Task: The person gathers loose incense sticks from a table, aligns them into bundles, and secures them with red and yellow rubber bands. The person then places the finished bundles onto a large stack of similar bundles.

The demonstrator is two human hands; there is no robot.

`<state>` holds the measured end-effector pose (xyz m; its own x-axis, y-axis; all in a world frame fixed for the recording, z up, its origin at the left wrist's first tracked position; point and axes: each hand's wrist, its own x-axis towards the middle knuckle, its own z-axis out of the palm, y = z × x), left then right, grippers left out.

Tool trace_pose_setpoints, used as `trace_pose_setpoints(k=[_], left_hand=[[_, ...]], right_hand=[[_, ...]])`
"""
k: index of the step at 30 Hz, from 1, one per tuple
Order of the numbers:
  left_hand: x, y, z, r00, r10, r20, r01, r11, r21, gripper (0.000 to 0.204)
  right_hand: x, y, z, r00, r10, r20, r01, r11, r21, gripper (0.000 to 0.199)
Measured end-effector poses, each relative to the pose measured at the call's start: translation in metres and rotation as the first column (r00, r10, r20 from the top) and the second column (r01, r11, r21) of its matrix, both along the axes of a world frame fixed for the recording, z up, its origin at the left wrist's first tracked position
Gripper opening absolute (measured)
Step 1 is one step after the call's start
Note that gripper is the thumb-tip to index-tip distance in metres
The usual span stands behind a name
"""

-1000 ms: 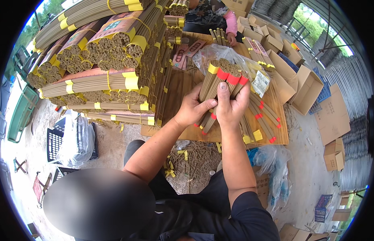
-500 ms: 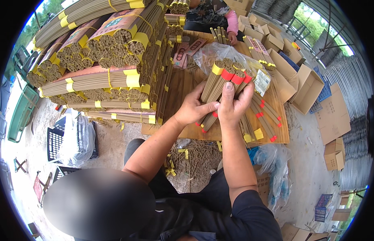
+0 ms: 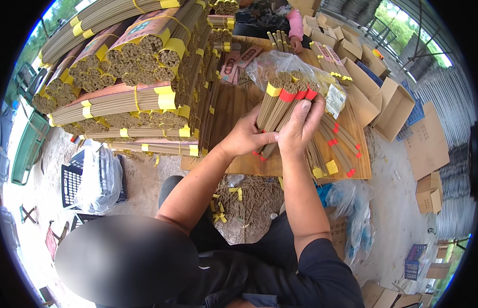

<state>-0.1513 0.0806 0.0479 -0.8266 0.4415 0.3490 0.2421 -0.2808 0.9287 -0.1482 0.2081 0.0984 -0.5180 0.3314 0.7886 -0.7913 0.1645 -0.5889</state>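
Over the wooden table [image 3: 239,105], both my hands hold a cluster of brown incense stick bundles [image 3: 275,113]. Red paper bands circle several of these bundles near the top, and the one at the left has a yellow band. My left hand [image 3: 246,136] wraps the left side, its thumb reaching across the front. On the right side is my right hand [image 3: 302,126], closed around the sticks with its thumb just below a red band. Most fingers of both hands are hidden behind the cluster.
A tall stack of yellow-banded incense bundles [image 3: 141,97] rises at the left. Loose red-banded bundles [image 3: 339,146] and a clear plastic bag [image 3: 264,64] lie on the table. Across it is another person's hand [image 3: 296,45]. Cardboard boxes [image 3: 390,110] stand at the right.
My right thumb has slid rightward across the front of the cluster, uncovering more of the sticks and red bands. My left hand keeps nearly the same hold.
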Motion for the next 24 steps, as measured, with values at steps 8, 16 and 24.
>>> trace_pose_setpoints(k=[8,16,24], left_hand=[[0.002,-0.002,0.007,0.982,0.159,-0.099,-0.176,0.965,-0.194,0.063],[0.0,-0.002,0.007,0.995,0.013,0.094,-0.015,1.0,0.016,0.062],[-0.004,-0.006,0.001,0.998,-0.027,0.055,0.025,0.999,0.043,0.054]], right_hand=[[0.001,0.006,0.01,0.989,0.142,0.045,-0.143,0.99,0.017,0.036],[0.003,0.01,0.007,0.972,0.229,0.048,-0.227,0.973,-0.035,0.045],[0.003,0.006,0.002,0.946,0.325,-0.012,-0.325,0.945,-0.028,0.059]])
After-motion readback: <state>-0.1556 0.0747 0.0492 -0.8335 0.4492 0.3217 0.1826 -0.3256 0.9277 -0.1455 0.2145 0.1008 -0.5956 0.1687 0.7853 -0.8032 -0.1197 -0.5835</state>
